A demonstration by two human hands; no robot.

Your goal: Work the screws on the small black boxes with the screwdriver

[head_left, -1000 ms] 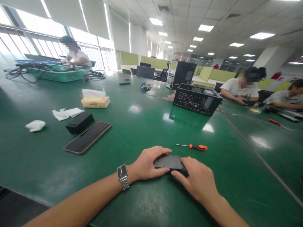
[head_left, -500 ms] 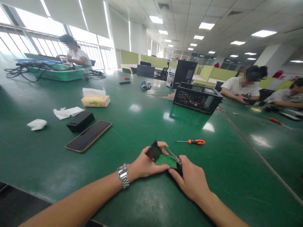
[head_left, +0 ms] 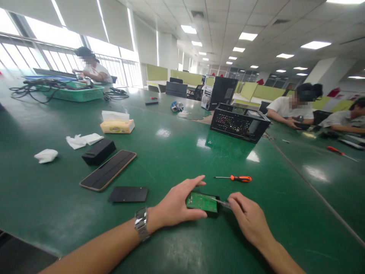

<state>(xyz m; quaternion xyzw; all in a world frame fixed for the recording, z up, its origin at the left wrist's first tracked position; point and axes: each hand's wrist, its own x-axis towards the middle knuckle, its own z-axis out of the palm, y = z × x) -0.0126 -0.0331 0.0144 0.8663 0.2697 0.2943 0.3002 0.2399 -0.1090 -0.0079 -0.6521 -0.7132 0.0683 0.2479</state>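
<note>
A green circuit board (head_left: 202, 202) lies face up in a shallow black case (head_left: 214, 214) on the table. My left hand (head_left: 179, 201) grips the left end of this case, its thumb along the near side and its fingers along the far side. Between the fingers of my right hand (head_left: 248, 213) is a slim pointed metal tool (head_left: 224, 203), its tip over the right part of the board; whether it is tweezers or a small screwdriver I cannot tell. A flat black cover (head_left: 129, 194) rests left of my left hand.
An orange-handled screwdriver (head_left: 241, 179) lies beyond my hands. To the left are a phone (head_left: 108, 170), a black box (head_left: 99, 151), crumpled tissues (head_left: 46, 155) and a tissue pack (head_left: 117, 126). Further back stand a computer case (head_left: 239, 123) and a green basket (head_left: 85, 94). Other people sit around.
The black cover has left my left hand and now lies on the table to the left. The circuit board's case is lower and flatter, and my right hand has shifted right, off the case.
</note>
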